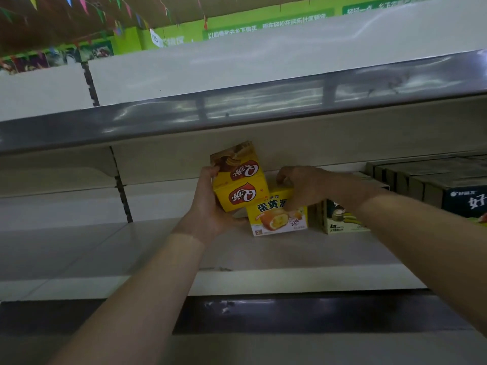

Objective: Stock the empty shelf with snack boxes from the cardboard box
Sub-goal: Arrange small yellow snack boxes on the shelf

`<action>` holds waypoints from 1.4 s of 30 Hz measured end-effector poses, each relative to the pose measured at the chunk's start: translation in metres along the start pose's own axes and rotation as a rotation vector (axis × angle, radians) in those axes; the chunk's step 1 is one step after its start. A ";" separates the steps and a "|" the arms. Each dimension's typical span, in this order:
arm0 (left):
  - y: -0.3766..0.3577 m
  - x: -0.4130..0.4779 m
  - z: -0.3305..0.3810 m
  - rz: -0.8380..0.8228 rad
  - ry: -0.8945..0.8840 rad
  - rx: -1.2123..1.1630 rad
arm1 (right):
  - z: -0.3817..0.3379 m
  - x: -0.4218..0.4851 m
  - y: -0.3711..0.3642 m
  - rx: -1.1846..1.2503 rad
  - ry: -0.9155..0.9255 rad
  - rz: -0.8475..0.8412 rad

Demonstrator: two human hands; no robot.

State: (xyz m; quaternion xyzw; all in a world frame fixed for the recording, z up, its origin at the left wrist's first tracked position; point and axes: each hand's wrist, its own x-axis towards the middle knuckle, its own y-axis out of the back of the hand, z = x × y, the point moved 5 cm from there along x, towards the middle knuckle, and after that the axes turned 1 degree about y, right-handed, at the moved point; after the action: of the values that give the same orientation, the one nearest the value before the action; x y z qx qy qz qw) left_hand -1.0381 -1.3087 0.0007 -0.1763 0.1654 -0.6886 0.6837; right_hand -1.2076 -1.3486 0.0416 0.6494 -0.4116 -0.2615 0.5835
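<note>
Yellow cardboard fills the centre. The pie box (279, 217), a yellow carton printed with a filled cake and large characters, stands upright on the pale shelf (118, 248) and serves as the reference point here.

The right hand (311, 188) reaches in from the right of the pie box and grips its top. Its fingers curl over the upper rear edge and the thumb lies against the front face.

Just left of the pie box and partly above it, the left hand (210, 206) holds a second snack carton, the logo box (241, 180). This carton is yellow with red oval logos and a brown pictured panel, and its print is turned upside down. The thumb hooks over the upper left edge, while the palm and fingers cup the lower left side.

The logo box is tilted and raised off the shelf. Its lower right corner meets the upper left corner of the pie box, but whether the two touch or merely overlap cannot be told.

Immediately right of the pie box, partly behind the right forearm, stands a cream-and-green box (340, 217). Farther right is a row of dark boxes (421, 177), with a dark blue box (466, 198) bearing white characters in front.

Above the pie box runs the grey, glossy front strip of the upper shelf (184, 119). Higher still are a green wall banner (263, 22) and coloured bunting (81, 3).
</note>
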 end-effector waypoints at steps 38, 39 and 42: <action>-0.002 -0.005 0.012 0.047 -0.055 0.845 | -0.002 -0.013 0.010 0.503 0.032 0.054; -0.004 -0.004 0.013 0.085 -0.084 0.878 | -0.002 -0.013 0.012 0.434 0.035 0.086; -0.015 -0.003 0.012 0.106 -0.146 1.044 | 0.004 -0.020 0.016 0.339 0.028 0.133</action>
State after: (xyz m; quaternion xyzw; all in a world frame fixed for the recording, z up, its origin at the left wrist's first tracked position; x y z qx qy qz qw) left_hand -1.0455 -1.3049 0.0185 0.1488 -0.2389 -0.6297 0.7241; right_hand -1.2247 -1.3338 0.0540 0.7131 -0.4839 -0.1402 0.4875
